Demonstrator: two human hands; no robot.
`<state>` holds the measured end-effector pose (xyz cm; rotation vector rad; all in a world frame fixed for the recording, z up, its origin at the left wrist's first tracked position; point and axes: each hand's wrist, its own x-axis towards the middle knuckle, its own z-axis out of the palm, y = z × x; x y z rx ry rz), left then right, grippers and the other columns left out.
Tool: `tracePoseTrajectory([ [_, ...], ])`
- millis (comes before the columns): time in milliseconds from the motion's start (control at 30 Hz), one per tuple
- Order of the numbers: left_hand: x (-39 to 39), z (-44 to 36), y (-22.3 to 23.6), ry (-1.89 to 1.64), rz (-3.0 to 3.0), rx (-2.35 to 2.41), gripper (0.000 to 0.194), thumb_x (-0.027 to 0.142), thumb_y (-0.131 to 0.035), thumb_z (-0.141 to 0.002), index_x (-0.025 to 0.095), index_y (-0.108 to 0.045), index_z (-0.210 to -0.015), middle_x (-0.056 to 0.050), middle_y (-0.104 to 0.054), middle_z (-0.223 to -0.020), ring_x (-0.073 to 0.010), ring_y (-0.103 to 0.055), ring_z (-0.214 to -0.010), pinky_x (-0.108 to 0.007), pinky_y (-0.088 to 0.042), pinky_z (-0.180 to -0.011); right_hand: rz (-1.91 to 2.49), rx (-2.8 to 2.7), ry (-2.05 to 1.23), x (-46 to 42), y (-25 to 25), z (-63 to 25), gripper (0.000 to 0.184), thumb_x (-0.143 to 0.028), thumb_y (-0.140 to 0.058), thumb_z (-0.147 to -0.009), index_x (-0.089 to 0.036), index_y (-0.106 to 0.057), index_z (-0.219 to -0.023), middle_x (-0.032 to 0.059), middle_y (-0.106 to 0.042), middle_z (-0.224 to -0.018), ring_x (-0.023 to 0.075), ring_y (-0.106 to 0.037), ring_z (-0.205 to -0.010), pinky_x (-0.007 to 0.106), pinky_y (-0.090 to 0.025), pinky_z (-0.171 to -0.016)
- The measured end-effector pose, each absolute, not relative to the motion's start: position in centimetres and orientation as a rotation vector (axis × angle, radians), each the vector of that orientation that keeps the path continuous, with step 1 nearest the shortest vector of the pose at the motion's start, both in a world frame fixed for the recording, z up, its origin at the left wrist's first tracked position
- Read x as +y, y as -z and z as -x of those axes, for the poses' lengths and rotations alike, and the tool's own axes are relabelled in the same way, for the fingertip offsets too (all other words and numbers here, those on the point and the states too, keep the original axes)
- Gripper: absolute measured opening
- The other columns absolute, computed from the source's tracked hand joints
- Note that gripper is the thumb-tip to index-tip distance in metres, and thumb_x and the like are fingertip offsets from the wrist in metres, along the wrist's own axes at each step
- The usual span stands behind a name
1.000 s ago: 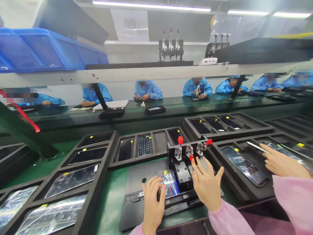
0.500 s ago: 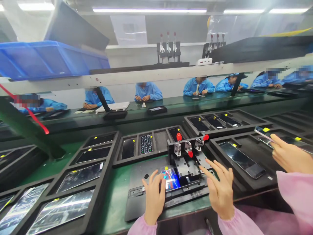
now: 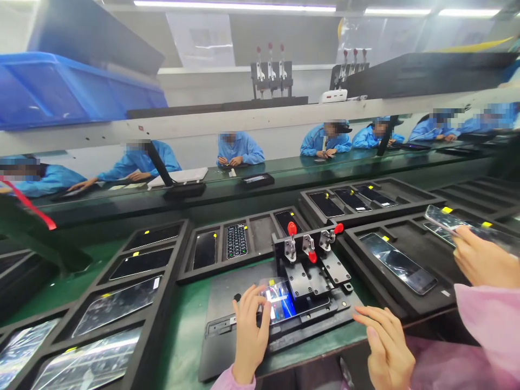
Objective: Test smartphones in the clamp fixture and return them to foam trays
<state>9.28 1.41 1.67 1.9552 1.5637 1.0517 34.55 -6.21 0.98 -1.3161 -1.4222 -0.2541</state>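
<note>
A black clamp fixture with red-tipped toggle levers stands on a dark base plate in front of me. A phone with a shiny film lies in the fixture's front slot. My left hand curls over the phone's left end, fingertips and thumb pinching it. My right hand hovers at the front edge of the bench, right of the fixture, fingers stretched out and holding nothing.
Black foam trays with phones surround the fixture: at left, behind, at right. A co-worker's hand in a pink sleeve holds a phone above the right tray. People in blue sit across the conveyor.
My right hand drew back from the toggle levers to the bench's front edge. My left hand stayed on the phone. The co-worker's hand lifted a phone from the right tray.
</note>
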Motion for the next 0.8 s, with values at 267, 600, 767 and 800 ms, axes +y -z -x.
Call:
tracePoseTrajectory([
  [267, 1.4, -9.1, -1.5, -1.095, -1.982, 1.563, 0.013, 0.028, -0.042, -0.087, 0.023, -0.051, -0.079, -0.008, -0.058, -0.116, -0.0259, -0.044, -0.119, -0.059, -0.017, -0.104, 1.337, -1.407, 0.249, -6.3, -0.2, -34.4, 0.018, -0.013, -0.047, -0.080, -0.020, -0.063, -0.083, 0.0048, -0.064, -0.085, 0.0179, -0.058, -0.084, 0.047, -0.038, -0.091],
  [600, 1.4, -9.1, -1.5, -1.123, -1.999, 1.536, 0.012, 0.026, -0.043, -0.087, 0.023, -0.052, -0.078, -0.005, -0.058, -0.116, -0.0243, -0.045, -0.119, -0.052, -0.032, -0.100, 1.346, -1.463, 0.263, -6.0, -0.3, -34.2, 0.014, -0.013, -0.049, -0.080, -0.019, -0.062, -0.079, 0.0042, -0.063, -0.081, 0.0160, -0.058, -0.080, 0.045, -0.039, -0.089],
  [767, 1.5, -9.0, -1.5, -1.165, -1.995, 1.506, 0.012, 0.025, -0.044, -0.086, 0.022, -0.052, -0.078, -0.007, -0.058, -0.114, -0.0244, -0.046, -0.117, -0.050, -0.034, -0.099, 1.347, -1.475, 0.276, -5.8, -0.4, -34.0, 0.013, -0.013, -0.050, -0.081, -0.019, -0.062, -0.079, 0.0035, -0.064, -0.080, 0.0159, -0.058, -0.078, 0.043, -0.040, -0.088],
  [800, 1.5, -9.0, -1.4, -1.174, -1.996, 1.499, 0.012, 0.024, -0.044, -0.086, 0.022, -0.052, -0.077, -0.007, -0.058, -0.113, -0.0244, -0.046, -0.117, -0.049, -0.034, -0.098, 1.347, -1.473, 0.277, -5.7, -0.4, -33.9, 0.013, -0.014, -0.050, -0.081, -0.019, -0.062, -0.079, 0.0034, -0.064, -0.080, 0.0160, -0.058, -0.078, 0.043, -0.040, -0.087],
])
